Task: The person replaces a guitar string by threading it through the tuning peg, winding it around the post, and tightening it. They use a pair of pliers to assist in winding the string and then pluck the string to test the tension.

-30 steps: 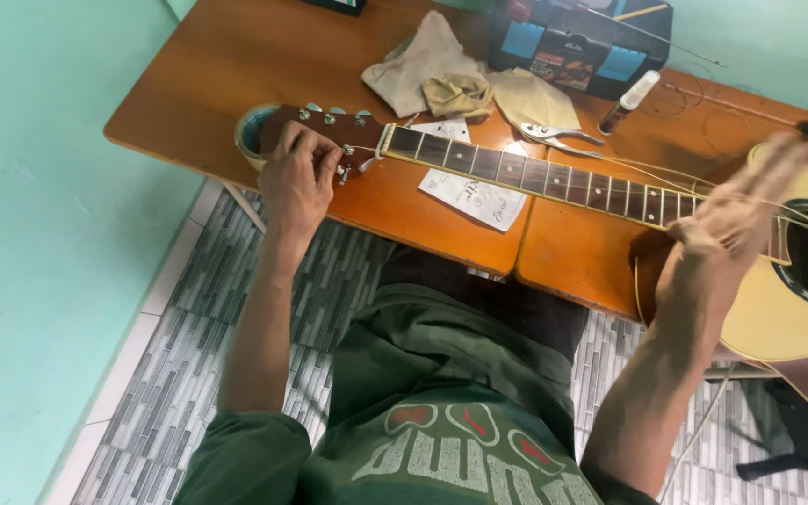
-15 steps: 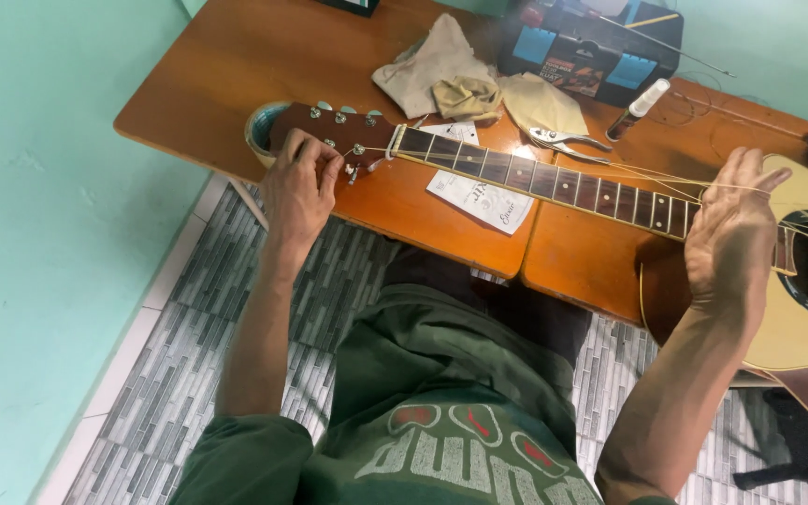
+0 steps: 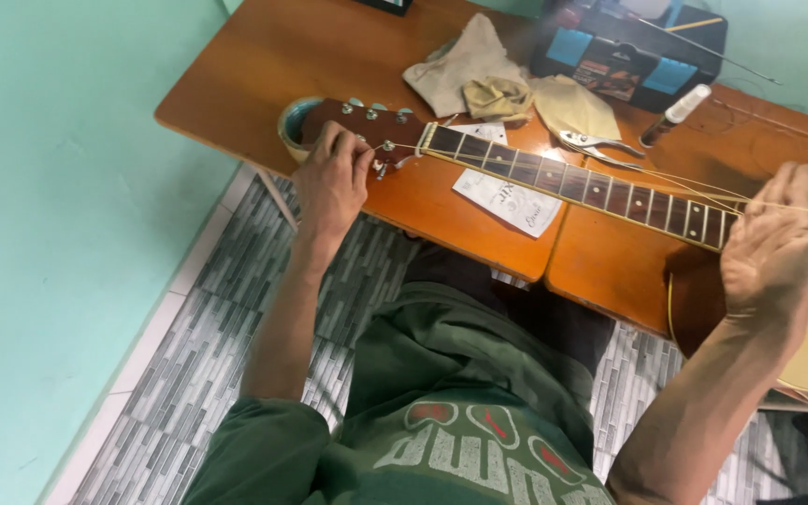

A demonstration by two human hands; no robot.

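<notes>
2 hands on the guitar lying across the wooden counter: left hand closed around a headstock tuning peg, right hand pinching a loose string taut above the fretboard.

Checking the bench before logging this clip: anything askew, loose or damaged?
Yes. A guitar string is slack, lifted off the fretboard and pulled sideways by the right hand. The left hand sits at the headstock tuners. Cloths lie crumpled beside pliers. No damage visible.

Head view, steeply down, close
</notes>
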